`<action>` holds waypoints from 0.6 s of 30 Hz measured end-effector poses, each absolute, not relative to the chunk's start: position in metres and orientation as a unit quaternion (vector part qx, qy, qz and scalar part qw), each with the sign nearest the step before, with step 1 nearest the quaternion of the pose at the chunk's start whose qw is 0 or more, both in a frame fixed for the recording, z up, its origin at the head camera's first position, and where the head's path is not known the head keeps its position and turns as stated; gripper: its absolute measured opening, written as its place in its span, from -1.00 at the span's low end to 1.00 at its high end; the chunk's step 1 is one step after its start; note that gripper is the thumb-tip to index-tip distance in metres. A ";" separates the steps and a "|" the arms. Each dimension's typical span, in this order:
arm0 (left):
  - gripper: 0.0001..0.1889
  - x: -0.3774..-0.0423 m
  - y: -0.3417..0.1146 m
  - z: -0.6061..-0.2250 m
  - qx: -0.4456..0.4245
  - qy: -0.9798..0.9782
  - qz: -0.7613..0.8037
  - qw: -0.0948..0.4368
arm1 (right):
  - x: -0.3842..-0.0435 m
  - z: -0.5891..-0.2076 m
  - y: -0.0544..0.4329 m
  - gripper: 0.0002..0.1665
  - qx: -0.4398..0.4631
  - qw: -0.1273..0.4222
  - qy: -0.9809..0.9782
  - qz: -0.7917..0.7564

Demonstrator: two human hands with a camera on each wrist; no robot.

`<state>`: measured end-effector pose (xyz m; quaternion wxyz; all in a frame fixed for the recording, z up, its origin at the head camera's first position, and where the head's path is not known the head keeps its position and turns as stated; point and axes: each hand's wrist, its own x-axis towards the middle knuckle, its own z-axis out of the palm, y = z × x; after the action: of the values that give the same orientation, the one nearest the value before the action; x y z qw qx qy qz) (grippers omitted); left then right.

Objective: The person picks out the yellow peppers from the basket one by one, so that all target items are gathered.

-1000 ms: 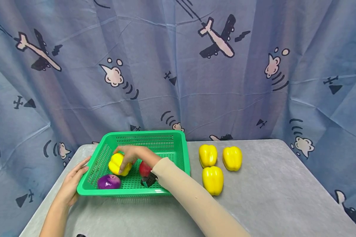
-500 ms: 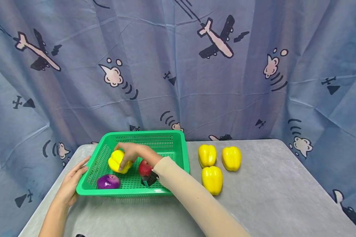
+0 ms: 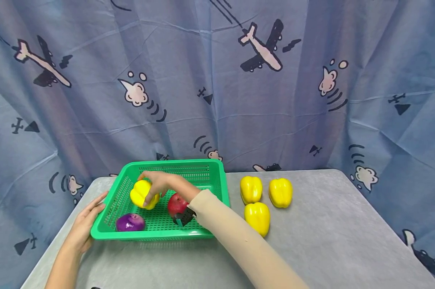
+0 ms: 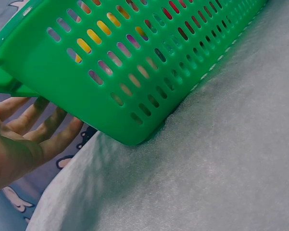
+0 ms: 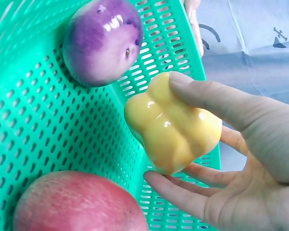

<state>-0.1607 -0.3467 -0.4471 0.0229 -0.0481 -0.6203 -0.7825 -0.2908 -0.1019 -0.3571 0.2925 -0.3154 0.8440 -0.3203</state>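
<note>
My right hand (image 3: 158, 185) grips a glossy yellow bell pepper (image 5: 166, 130) inside the green basket (image 3: 222, 188), toward its left end. The thumb lies across the pepper's lobed side, and the other fingers reach round beneath it. My left hand (image 3: 82, 226) rests at the basket's left end, with extended fingers (image 4: 48, 127) along the outside under the rim. In the basket, a shiny purple rounded item (image 3: 130, 222) sits at the front left. A red round fruit (image 3: 176, 204) lies near the middle, partly behind the right wrist's black camera.
Right of the basket, three more yellow bell peppers stand on the grey table: a back left pepper (image 3: 251, 189), a back right pepper (image 3: 280, 192) and a front pepper (image 3: 257, 218). A blue curtain (image 3: 217, 80) with printed aeroplanes hangs behind the table.
The right hand and its yellow pepper have risen slightly within the basket. My left hand keeps its place at the basket's end. The head view has shifted a little.
</note>
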 end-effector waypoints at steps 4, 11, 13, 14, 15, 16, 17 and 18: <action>-0.52 -0.160 -0.347 -0.447 -0.051 -0.616 -0.786 0.022 | -0.289 -0.352 -0.099 0.03 -0.320 0.287 0.842 -0.327; -0.52 -0.161 -0.348 -0.448 -0.057 -0.612 -0.788 0.021 | -0.288 -0.346 -0.091 0.03 -0.328 0.277 0.837 -0.338; -0.52 -0.161 -0.348 -0.448 -0.059 -0.612 -0.789 0.022 | -0.288 -0.345 -0.089 0.04 -0.331 0.273 0.837 -0.339; -0.52 -0.161 -0.348 -0.448 -0.059 -0.612 -0.789 0.022 | -0.288 -0.345 -0.087 0.04 -0.331 0.273 0.837 -0.339; -0.52 -0.161 -0.348 -0.448 -0.059 -0.612 -0.789 0.021 | -0.288 -0.344 -0.086 0.03 -0.331 0.273 0.837 -0.339; -0.51 -0.161 -0.348 -0.448 -0.060 -0.612 -0.789 0.021 | -0.288 -0.344 -0.085 0.03 -0.331 0.274 0.836 -0.340; -0.51 -0.161 -0.348 -0.448 -0.060 -0.612 -0.788 0.021 | -0.287 -0.343 -0.085 0.03 -0.332 0.273 0.836 -0.340; -0.51 -0.161 -0.348 -0.448 -0.060 -0.612 -0.788 0.021 | -0.287 -0.343 -0.084 0.03 -0.333 0.273 0.836 -0.340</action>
<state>-0.1608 -0.3483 -0.4479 0.0213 -0.0599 -0.6119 -0.7884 -0.2867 -0.0839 -0.3429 0.2733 -0.3332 0.8358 -0.3400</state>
